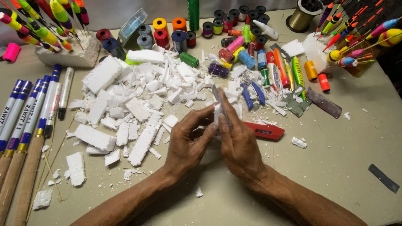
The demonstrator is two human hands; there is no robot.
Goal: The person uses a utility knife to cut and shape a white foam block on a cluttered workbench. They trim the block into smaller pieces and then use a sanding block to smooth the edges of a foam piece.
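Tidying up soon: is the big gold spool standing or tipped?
Standing: the gold spool rests on its end, hole facing up.

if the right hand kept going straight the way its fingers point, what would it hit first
The right hand points up and slightly left, away from the person. Beyond the small white foam piece it grips, it would likely first meet the heap of broken white foam scraps, then the purple thread spool; depth is unclear.
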